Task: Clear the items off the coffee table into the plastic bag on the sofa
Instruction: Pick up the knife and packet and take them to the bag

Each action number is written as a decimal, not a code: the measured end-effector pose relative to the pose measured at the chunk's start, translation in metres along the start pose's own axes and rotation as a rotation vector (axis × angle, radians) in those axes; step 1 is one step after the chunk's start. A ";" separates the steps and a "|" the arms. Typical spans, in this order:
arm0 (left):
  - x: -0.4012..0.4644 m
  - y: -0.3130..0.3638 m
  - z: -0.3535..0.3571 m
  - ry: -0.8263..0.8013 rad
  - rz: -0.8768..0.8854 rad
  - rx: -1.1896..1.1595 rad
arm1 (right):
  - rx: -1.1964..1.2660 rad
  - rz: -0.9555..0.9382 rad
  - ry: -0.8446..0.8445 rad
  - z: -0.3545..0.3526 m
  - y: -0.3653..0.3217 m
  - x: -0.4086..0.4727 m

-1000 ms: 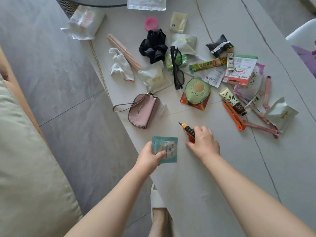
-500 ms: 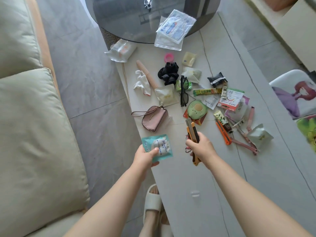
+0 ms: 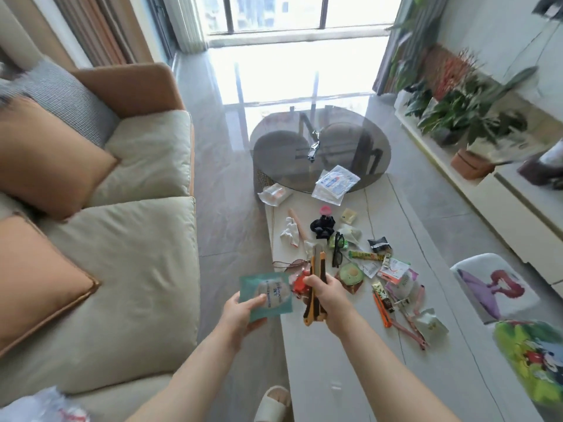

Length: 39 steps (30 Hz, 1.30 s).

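Carry step: left hand (image 3: pixel 240 309) pinches teal sachet (image 3: pixel 266 295); right hand (image 3: pixel 327 295) grips utility knife (image 3: pixel 316 281). Next: swing to plastic bag (image 3: pixel 45 405) at sofa's (image 3: pixel 128 269) near corner, drop both.

Far past the fingers: round glass table (image 3: pixel 320 153), potted plants (image 3: pixel 457 114), big window (image 3: pixel 292 13). Orange cushions (image 3: pixel 45 153) off left, slipper (image 3: pixel 272 402) below.

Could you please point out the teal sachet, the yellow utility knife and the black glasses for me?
teal sachet (image 3: pixel 268 295): head view, middle of its printed face.
yellow utility knife (image 3: pixel 317 263): head view, upper body above the grip.
black glasses (image 3: pixel 338 252): head view, frame.
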<state>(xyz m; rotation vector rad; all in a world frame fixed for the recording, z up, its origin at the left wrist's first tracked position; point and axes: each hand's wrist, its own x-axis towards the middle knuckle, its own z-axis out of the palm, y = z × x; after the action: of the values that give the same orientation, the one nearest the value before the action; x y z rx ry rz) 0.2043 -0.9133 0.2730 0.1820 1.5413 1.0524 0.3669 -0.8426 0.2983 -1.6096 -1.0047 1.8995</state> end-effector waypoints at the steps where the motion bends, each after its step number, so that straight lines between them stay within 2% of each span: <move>1: -0.012 0.004 -0.011 0.024 0.008 -0.026 | 0.025 -0.004 -0.018 0.010 -0.004 -0.010; 5: -0.059 0.018 -0.062 0.127 0.045 -0.156 | 0.115 0.001 -0.145 0.059 -0.017 -0.048; 8: -0.091 0.021 -0.108 0.198 0.067 -0.240 | 0.087 0.024 -0.247 0.104 -0.019 -0.073; 17: -0.172 -0.013 -0.273 0.428 0.078 -0.509 | -0.197 0.083 -0.470 0.274 0.035 -0.133; 25: -0.220 -0.085 -0.431 0.625 0.058 -0.578 | -0.386 0.157 -0.483 0.433 0.131 -0.169; 31: -0.216 -0.132 -0.518 0.710 -0.062 -0.564 | -0.513 0.159 -0.442 0.514 0.207 -0.175; 39: -0.170 -0.149 -0.580 0.697 -0.166 -0.248 | -0.833 0.164 -0.340 0.566 0.270 -0.143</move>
<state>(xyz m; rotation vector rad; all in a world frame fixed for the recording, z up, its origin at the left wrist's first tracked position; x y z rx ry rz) -0.1782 -1.4019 0.2275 -0.5301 1.9711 1.2291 -0.1204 -1.2536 0.2124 -1.8429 -2.0659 2.0331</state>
